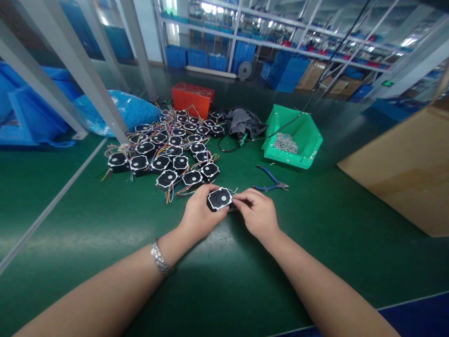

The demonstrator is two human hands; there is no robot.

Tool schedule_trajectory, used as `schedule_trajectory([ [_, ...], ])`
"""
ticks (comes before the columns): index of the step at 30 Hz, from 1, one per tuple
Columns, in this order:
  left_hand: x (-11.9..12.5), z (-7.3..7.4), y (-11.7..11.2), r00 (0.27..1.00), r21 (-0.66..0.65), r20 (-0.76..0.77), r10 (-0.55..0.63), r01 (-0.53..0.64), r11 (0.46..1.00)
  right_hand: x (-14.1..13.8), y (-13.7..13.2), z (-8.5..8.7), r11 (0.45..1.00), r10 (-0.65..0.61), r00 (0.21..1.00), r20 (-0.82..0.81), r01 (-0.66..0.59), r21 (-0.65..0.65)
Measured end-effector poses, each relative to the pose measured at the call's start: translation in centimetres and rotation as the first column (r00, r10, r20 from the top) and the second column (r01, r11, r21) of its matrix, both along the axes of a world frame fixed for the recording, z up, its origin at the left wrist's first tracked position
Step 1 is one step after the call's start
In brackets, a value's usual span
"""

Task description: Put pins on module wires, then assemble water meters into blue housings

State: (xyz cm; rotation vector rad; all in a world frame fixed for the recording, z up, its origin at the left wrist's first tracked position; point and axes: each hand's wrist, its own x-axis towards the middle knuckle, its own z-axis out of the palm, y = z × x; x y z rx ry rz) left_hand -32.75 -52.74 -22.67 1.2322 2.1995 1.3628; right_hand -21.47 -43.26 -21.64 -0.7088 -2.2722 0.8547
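A small black square motor with pale corners and a round hub sits between the thumb and fingers of my left hand. My right hand is closed in a pinch at the motor's right corner. Whatever lies between those fingertips is too small to make out. A few loose screws lie just behind the motor. Beyond my left hand spreads a pile of similar motors with coloured wires. Blue-handled cutting pliers lie open to the right.
A green bin holds many small screws. Behind the pile stand an orange-red box and a dark cloth around a corded tool. A cardboard box stands at right; a blue bag and metal posts at left.
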Motion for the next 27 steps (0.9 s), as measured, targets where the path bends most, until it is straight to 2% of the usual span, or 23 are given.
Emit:
schedule_trajectory([
  [2, -0.1, 0.0, 0.0, 1.0, -0.003, 0.015, 0.026, -0.026, 1.0, 0.0, -0.1, 0.1, 0.997, 0.04, 0.999, 0.008, -0.04, 0.064],
  [4, -0.2, 0.0, 0.0, 0.998, -0.012, 0.047, 0.05, -0.049, 0.999, 0.1, -0.1, 0.1, 0.995, 0.08, 0.996, 0.033, -0.082, 0.061],
  [8, -0.4, -0.2, 0.1, 0.987, -0.008, 0.149, 0.063, -0.062, 0.998, 0.1, 0.2, -0.3, 0.986, 0.136, 0.99, 0.046, -0.13, -0.107],
  [10, -0.6, -0.4, 0.2, 0.975, 0.018, 0.217, 0.049, -0.054, 0.998, 0.0, 0.4, -0.5, 0.967, 0.103, 0.995, -0.003, -0.101, -0.233],
  [13, -0.8, -0.8, 0.3, 0.954, 0.054, 0.301, 0.014, -0.031, 0.998, -0.1, 0.8, -0.6, 0.908, -0.024, 0.994, -0.103, -0.021, -0.418],
  [17, -1.0, -1.3, 0.4, 0.937, 0.07, 0.346, -0.04, 0.017, 0.997, -0.2, 1.2, -0.7, 0.858, -0.096, 0.987, -0.128, 0.017, -0.514],
  [19, -0.9, -1.4, 0.4, 0.921, 0.101, 0.382, -0.073, 0.037, 0.994, -0.1, 1.3, -0.7, 0.863, -0.088, 0.987, -0.132, 0.01, -0.505],
  [21, -0.8, -1.4, 0.4, 0.895, 0.15, 0.43, -0.115, 0.054, 0.987, 0.0, 1.2, -0.7, 0.893, -0.078, 0.988, -0.134, 0.01, -0.449],
  [25, -0.7, -1.2, 0.4, 0.845, 0.209, 0.51, -0.159, 0.058, 0.976, 0.4, 1.3, -0.4, 0.974, -0.081, 0.993, -0.083, 0.061, -0.218],
  [27, -0.6, -1.0, 0.3, 0.834, 0.207, 0.532, -0.148, 0.042, 0.978, 0.6, 1.4, -0.2, 0.994, -0.074, 0.996, -0.059, 0.069, -0.081],
])
